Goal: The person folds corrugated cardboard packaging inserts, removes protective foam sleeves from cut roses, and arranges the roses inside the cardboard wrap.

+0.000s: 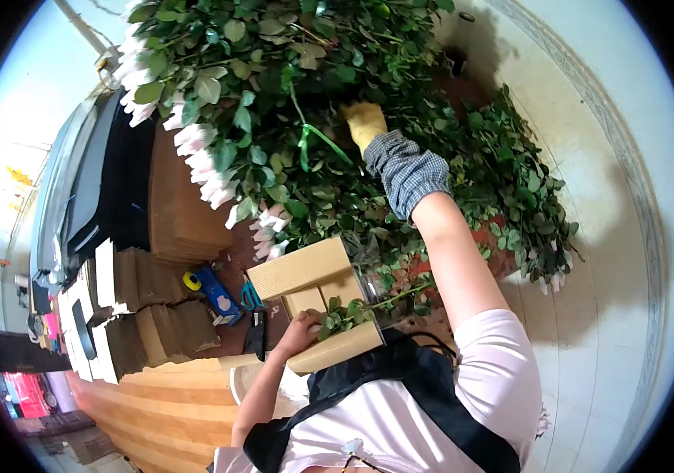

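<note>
My left hand (299, 331) is bare and rests inside a folded piece of corrugated cardboard (301, 268). Its fingers curl at the end of a leafy rose stem (392, 298), which lies across the cardboard and sticks out to the right. The flower end is hidden by the hand. My right hand (364, 124), in a yellow glove, reaches into a large heap of leafy roses (274, 87); leaves and shadow hide its fingertips. Pale wrapped rose heads (211, 177) point left along the heap. A green tie (305, 146) hangs beside the glove.
Left of the cardboard lie teal-handled scissors (250, 293), a black-handled tool (256, 335), a blue box (219, 296) and a yellow tape roll (192, 281). Stacks of cardboard sheets (167, 331) stand further left. More roses (526, 197) spread over the right edge.
</note>
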Tool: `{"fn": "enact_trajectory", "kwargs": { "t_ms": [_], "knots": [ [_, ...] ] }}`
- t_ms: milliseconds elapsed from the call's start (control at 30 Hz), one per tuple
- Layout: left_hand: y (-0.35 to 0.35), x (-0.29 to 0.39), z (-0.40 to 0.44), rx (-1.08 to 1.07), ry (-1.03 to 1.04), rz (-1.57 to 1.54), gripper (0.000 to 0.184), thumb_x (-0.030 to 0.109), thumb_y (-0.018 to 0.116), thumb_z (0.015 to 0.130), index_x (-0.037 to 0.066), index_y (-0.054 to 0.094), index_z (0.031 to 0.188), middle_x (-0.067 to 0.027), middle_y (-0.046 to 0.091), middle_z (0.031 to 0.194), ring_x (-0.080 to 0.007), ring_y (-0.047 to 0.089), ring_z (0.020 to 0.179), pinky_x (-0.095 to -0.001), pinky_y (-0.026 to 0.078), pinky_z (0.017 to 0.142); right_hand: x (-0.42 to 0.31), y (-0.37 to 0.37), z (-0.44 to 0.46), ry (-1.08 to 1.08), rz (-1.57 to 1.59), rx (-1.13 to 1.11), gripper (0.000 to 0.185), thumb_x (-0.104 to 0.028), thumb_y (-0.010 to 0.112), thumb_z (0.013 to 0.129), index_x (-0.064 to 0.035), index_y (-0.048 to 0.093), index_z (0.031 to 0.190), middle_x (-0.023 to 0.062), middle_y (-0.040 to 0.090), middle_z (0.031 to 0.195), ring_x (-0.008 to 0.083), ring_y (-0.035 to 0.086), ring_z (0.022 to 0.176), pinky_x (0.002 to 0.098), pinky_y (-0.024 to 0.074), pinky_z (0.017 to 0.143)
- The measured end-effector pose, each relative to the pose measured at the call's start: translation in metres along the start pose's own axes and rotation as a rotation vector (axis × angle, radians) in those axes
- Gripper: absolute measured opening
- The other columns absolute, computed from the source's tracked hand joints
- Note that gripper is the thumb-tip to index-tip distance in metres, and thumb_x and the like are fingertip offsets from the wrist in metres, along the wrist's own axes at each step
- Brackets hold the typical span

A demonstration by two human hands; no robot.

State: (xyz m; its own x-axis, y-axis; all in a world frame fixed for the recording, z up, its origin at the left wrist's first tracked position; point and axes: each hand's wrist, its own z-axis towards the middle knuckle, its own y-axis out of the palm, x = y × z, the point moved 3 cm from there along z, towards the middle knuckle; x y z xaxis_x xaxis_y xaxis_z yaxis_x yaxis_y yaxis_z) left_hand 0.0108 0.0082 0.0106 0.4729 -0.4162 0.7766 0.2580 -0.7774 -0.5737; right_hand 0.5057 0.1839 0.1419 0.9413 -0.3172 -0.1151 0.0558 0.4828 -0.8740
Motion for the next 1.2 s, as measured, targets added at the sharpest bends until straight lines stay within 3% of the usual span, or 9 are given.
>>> {"fn": "enact_trajectory", "kwargs": {
  "t_ms": [200,233,467,600,733,867,1067,1133,1200],
  "knots": [
    [-0.002,0.011,-0.003,0.000,0.033,-0.025,0.026,0.012,0.071,0.079,0.002,0.069,0.102,-0.0193,0.063,0.106,-0.0353,0.059,0.105,-0.0408,0.048,0.095,-0.034,-0.046,-0.018,0.081,-0.276,-0.136,0.020,-0.011,0.058,0.088,-0.0115,0.072,0.101,0.0100,0.073,0.096,0.0265,0.070,0.091,0.0400,0.0549,0.074],
    [0.000,0.005,-0.002,0.006,0.017,-0.031,0.025,0.012,0.071,0.079,0.002,0.069,0.102,-0.0188,0.064,0.106,-0.0352,0.059,0.105,-0.0407,0.048,0.095,-0.037,-0.050,-0.030,0.069,-0.315,-0.098,0.027,-0.017,0.062,0.087,-0.0151,0.068,0.113,0.0061,0.072,0.096,0.0243,0.067,0.096,0.0384,0.0490,0.090],
    [0.000,0.004,-0.002,0.028,0.087,0.011,0.023,0.015,0.071,0.080,0.003,0.069,0.099,-0.0174,0.066,0.102,-0.0359,0.061,0.102,-0.0415,0.050,0.092,-0.037,-0.121,-0.105,0.059,-0.222,-0.039,0.034,-0.018,0.077,0.073,-0.0104,0.069,0.105,0.0069,0.070,0.095,0.0253,0.065,0.097,0.0395,0.0448,0.097],
    [0.003,0.000,-0.003,0.074,0.110,-0.038,0.023,0.015,0.070,0.079,0.003,0.069,0.099,-0.0161,0.067,0.104,-0.0359,0.060,0.103,-0.0418,0.050,0.092,0.026,-0.129,-0.137,0.027,-0.001,0.479,0.024,-0.007,0.066,0.076,-0.0047,0.070,0.099,0.0134,0.069,0.091,0.0340,0.064,0.094,0.0465,0.0485,0.091],
    [0.007,-0.006,-0.002,0.083,0.119,-0.070,0.023,0.014,0.070,0.078,0.003,0.069,0.098,-0.0148,0.067,0.103,-0.0350,0.060,0.102,-0.0411,0.050,0.091,0.015,-0.159,-0.168,0.044,0.176,0.177,0.035,0.002,0.065,0.073,-0.0027,0.070,0.107,0.0161,0.068,0.103,0.0338,0.064,0.099,0.0455,0.0486,0.096],
    [0.002,0.002,-0.002,0.087,0.108,-0.060,0.021,0.014,0.069,0.079,0.003,0.069,0.096,-0.0139,0.067,0.102,-0.0347,0.060,0.101,-0.0410,0.050,0.091,-0.037,-0.194,-0.188,-0.136,-0.210,0.180,0.040,0.003,0.075,0.070,-0.0069,0.071,0.109,0.0126,0.069,0.098,0.0295,0.066,0.097,0.0388,0.0549,0.088],
    [-0.002,0.007,-0.001,0.056,0.083,-0.083,0.024,0.015,0.071,0.077,0.003,0.069,0.098,-0.0141,0.066,0.104,-0.0345,0.060,0.102,-0.0394,0.050,0.092,0.013,-0.142,-0.204,0.454,0.061,0.259,0.033,-0.007,0.077,0.076,-0.0069,0.071,0.109,0.0075,0.071,0.093,0.0242,0.067,0.088,0.0381,0.0575,0.081],
    [0.001,0.003,-0.002,0.042,0.053,-0.026,0.027,0.016,0.072,0.077,0.003,0.069,0.100,-0.0143,0.066,0.105,-0.0341,0.060,0.104,-0.0391,0.050,0.093,-0.004,-0.133,-0.200,0.143,-0.298,-0.083,0.034,-0.022,0.071,0.086,-0.0095,0.066,0.117,0.0119,0.067,0.112,0.0269,0.066,0.095,0.0432,0.0492,0.099],
    [0.001,0.001,-0.002,0.037,0.056,-0.013,0.029,0.016,0.072,0.076,0.004,0.068,0.102,-0.0144,0.066,0.105,-0.0336,0.059,0.106,-0.0393,0.050,0.094,-0.014,-0.137,-0.204,0.113,-0.317,-0.001,0.043,-0.010,0.071,0.082,-0.0050,0.062,0.124,0.0133,0.068,0.100,0.0318,0.063,0.097,0.0424,0.0490,0.094]
  ]
}}
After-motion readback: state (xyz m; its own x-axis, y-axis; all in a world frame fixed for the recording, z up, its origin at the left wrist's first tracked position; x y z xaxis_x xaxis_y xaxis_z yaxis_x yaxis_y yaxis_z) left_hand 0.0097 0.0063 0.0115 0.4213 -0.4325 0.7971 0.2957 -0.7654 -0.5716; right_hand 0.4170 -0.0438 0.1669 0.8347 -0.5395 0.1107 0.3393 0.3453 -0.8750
